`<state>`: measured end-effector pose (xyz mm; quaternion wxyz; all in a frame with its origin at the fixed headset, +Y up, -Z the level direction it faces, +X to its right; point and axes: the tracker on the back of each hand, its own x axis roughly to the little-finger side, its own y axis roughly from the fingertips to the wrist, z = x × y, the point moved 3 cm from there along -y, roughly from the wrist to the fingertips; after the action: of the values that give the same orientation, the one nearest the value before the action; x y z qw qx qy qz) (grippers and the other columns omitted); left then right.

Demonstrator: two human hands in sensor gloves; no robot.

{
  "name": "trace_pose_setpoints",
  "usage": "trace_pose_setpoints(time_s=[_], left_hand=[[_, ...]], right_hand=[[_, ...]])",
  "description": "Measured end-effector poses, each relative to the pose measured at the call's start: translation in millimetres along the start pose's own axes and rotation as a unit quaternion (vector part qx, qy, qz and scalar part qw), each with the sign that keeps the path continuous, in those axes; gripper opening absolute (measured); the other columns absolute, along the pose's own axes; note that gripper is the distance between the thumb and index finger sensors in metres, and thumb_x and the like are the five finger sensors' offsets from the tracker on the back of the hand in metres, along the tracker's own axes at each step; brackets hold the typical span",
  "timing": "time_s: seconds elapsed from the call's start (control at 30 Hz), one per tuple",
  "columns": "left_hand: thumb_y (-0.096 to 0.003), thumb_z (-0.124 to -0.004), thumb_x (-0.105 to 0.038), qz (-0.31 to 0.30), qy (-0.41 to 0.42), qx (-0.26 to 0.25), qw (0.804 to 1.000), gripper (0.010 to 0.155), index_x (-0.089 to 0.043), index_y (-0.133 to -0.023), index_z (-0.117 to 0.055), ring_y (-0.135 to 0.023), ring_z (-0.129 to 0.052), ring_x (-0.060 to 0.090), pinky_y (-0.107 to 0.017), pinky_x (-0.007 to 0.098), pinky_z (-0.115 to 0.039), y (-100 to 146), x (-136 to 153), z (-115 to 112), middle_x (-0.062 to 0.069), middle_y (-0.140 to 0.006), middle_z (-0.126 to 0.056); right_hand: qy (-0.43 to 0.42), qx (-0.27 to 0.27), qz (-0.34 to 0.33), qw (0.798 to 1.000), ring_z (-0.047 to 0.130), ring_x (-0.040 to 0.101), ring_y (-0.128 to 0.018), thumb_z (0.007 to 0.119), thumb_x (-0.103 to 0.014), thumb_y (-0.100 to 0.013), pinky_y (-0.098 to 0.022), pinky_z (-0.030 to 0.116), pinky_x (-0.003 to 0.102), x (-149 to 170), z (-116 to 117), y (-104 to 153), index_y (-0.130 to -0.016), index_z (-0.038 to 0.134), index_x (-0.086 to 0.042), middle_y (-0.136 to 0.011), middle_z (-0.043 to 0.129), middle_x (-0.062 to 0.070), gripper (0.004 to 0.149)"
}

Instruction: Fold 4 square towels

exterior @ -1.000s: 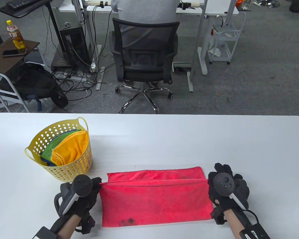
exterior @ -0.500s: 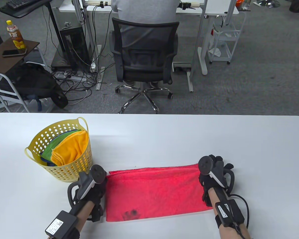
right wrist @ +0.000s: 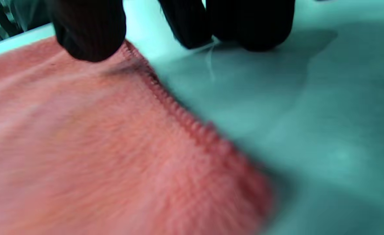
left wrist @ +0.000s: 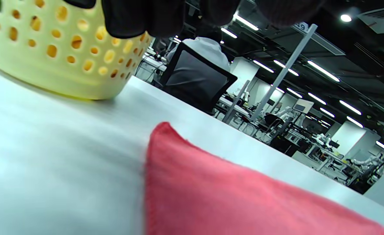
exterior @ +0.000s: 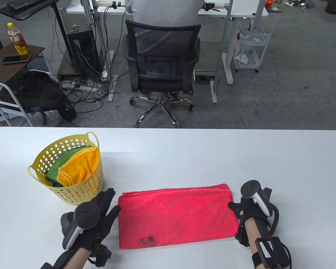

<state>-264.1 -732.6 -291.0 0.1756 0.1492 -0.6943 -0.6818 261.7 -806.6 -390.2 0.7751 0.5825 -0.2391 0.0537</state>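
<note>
Table view gives you the whole layout: the red towel [exterior: 176, 214] lies folded in half as a wide rectangle on the white table [exterior: 184, 157], near its front edge, with your hands at its two short ends. Your left hand [exterior: 99, 217] is flat and open, fingers spread, just beside the left edge of the towel; its thumb tip comes close to the near-left corner region, but you cannot tell from here if it touches. Your right hand [exterior: 250, 208] is at the right edge.

Right wrist view shows what the table view hides: one gloved finger [right wrist: 87, 29] presses on the towel's stitched hem [right wrist: 178, 114], while the other fingertips rest on the bare table beside it. If this hand pinches the cloth, you cannot tell.

Left wrist view shows the towel's far-left corner [left wrist: 162, 130] lying on the table, apart from the yellow perforated basket [left wrist: 58, 52].

The towel has a dark stain [exterior: 147, 240] near its front edge. The basket [exterior: 81, 185] holds an orange towel [exterior: 78, 168] and a green towel [exterior: 57, 164].
</note>
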Motion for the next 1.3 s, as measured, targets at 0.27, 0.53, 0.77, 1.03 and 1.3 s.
trace_pose_setpoints(time_s=[0.27,0.53,0.77,1.03,1.3], left_hand=[[-0.0510,-0.066,-0.061,0.004,-0.008,-0.002,1.000,0.071,-0.037,-0.116,-0.050,-0.112,-0.061,0.040,-0.084,0.060,-0.047,3,21,-15,0.006,-0.122,-0.055],[-0.0517,-0.065,-0.060,-0.013,-0.006,0.000,1.000,0.065,-0.043,-0.114,-0.054,-0.113,-0.062,0.038,-0.085,0.059,-0.047,1,27,-14,0.004,-0.122,-0.054],[-0.0516,-0.065,-0.061,-0.035,-0.002,0.009,0.999,0.064,-0.047,-0.113,-0.054,-0.114,-0.061,0.037,-0.085,0.059,-0.047,0,28,-12,-0.002,-0.125,-0.046],[-0.0517,-0.065,-0.061,-0.047,0.006,0.026,0.999,0.064,-0.048,-0.113,-0.051,-0.115,-0.058,0.037,-0.086,0.059,-0.046,0,27,-14,-0.002,-0.126,-0.040],[-0.0516,-0.066,-0.061,-0.059,0.008,0.011,0.998,0.066,-0.048,-0.114,-0.049,-0.115,-0.058,0.037,-0.086,0.060,-0.045,3,25,-7,0.000,-0.126,-0.037]], right_hand=[[-0.076,-0.021,0.000,0.997,0.074,0.043,-0.063,0.088,-0.022,-0.047,-0.062,0.048,0.072,-24,13,0,-0.088,0.083,-0.005,-0.087,0.069,0.035,0.044],[-0.168,-0.064,-0.066,0.981,0.097,0.034,-0.058,0.073,-0.023,-0.054,-0.059,0.065,0.066,-19,-4,6,-0.094,0.069,-0.011,-0.089,0.082,0.032,0.042],[-0.165,0.020,-0.107,0.980,0.096,0.008,-0.011,0.082,-0.029,-0.052,-0.036,0.089,0.043,-18,-28,25,-0.089,0.077,-0.010,-0.059,0.097,0.019,0.041],[-0.189,0.037,-0.177,0.965,0.095,0.008,-0.012,0.082,-0.029,-0.053,-0.037,0.089,0.042,-88,-48,78,-0.090,0.076,-0.009,-0.060,0.097,0.019,0.042],[-0.149,0.027,-0.203,0.967,0.096,0.008,-0.012,0.082,-0.027,-0.054,-0.036,0.089,0.042,-191,-21,131,-0.090,0.077,-0.007,-0.060,0.097,0.020,0.042]])
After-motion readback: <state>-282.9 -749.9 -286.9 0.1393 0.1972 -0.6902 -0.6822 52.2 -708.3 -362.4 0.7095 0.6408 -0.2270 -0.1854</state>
